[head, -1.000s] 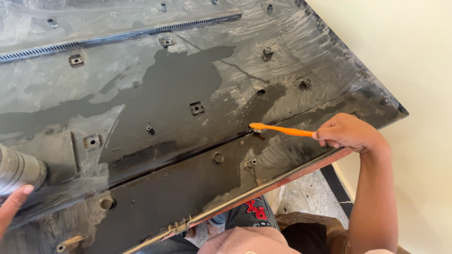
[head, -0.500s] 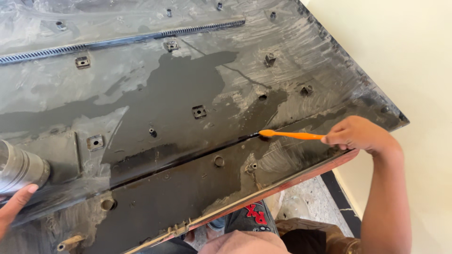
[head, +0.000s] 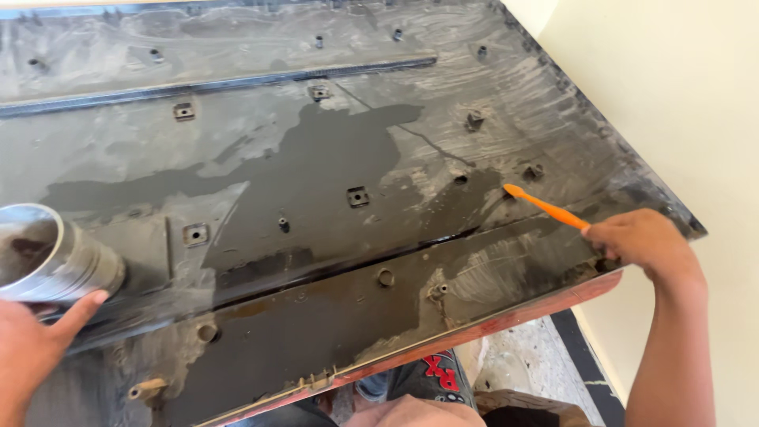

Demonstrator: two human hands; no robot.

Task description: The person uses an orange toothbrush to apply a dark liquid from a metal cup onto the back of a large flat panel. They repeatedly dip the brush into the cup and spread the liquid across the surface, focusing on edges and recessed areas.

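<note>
Head view looks down on a large dark panel (head: 332, 205), dusty and smeared with grey residue, with a darker wet patch (head: 332, 170) across its middle. Small square clips and round studs dot its surface, and a raised rail (head: 213, 85) runs across its upper part. The right hand (head: 644, 241) sits at the panel's right edge, its grip closed around the handle of an orange brush (head: 545, 207). The brush slants up and left from the hand, and its tip rests on the panel just beside a small hole, near the right end of the long seam that crosses the panel. The left hand (head: 35, 348) is at the lower left corner, partly out of frame; its thumb presses against the side of a shiny metal cup (head: 51, 257) that stands tilted on the panel's left edge, its dark inside showing. Whether the other fingers close around the cup cannot be told. Below the panel's near edge, the person's knees (head: 411, 395) and a patch of concrete floor (head: 522, 368) show. A cream wall (head: 680, 103) rises to the right.
</note>
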